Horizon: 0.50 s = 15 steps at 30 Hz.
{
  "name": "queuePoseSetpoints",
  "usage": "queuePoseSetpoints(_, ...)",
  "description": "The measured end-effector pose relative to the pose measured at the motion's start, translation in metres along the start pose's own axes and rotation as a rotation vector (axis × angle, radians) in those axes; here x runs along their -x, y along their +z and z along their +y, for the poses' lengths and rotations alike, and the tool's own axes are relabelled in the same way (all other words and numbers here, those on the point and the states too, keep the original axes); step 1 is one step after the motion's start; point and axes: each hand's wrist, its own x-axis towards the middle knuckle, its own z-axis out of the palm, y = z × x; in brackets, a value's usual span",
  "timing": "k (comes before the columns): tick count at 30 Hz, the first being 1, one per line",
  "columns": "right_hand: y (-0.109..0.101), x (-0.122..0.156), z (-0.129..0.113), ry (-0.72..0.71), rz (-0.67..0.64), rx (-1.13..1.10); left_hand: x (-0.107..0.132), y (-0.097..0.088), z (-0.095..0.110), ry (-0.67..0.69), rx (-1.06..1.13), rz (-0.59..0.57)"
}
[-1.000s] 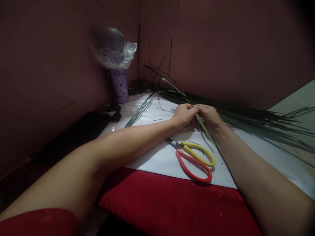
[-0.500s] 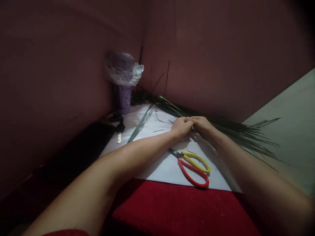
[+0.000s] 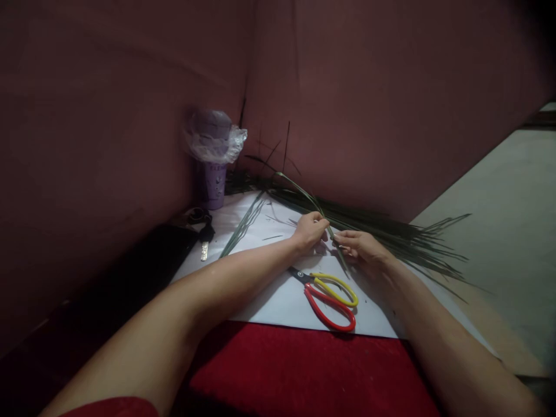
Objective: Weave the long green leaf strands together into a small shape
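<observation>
Between my hands a long green leaf strip (image 3: 302, 190) runs slantwise, from near the far wall down toward the scissors. My left hand (image 3: 311, 230) is closed on it, pinching it between thumb and fingers. Just below, to the right, the fingertips of my right hand (image 3: 358, 245) pinch the strip's lower part. Its tip hangs above the white sheet (image 3: 264, 301). On that sheet, nearer to me, lie scissors (image 3: 328, 296) with one yellow and one red handle loop; my left forearm hides part of their blades.
A pile of long green leaves (image 3: 382, 226) lies along the wall behind my hands. Several thin strips (image 3: 243, 231) lie left of my left hand. A purple cup (image 3: 215, 185) wrapped in plastic stands in the corner, near a key (image 3: 204, 249) and a dark flat object (image 3: 143, 272).
My hands have moved slightly apart; my right hand has slid down and right along the strip. More of the strip now shows between and below the hands. The view has shifted a little.
</observation>
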Motion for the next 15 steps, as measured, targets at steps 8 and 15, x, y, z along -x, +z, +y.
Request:
queuePoseSetpoints(8, 0.01, 0.001, 0.022, -0.163, 0.024, -0.141, 0.0, -0.001, 0.003, 0.04, 0.128, -0.078)
queuePoseSetpoints(15, 0.011, 0.0, 0.023, -0.165, 0.067, -0.159, 0.0, -0.003, 0.001, 0.017, 0.113, -0.127)
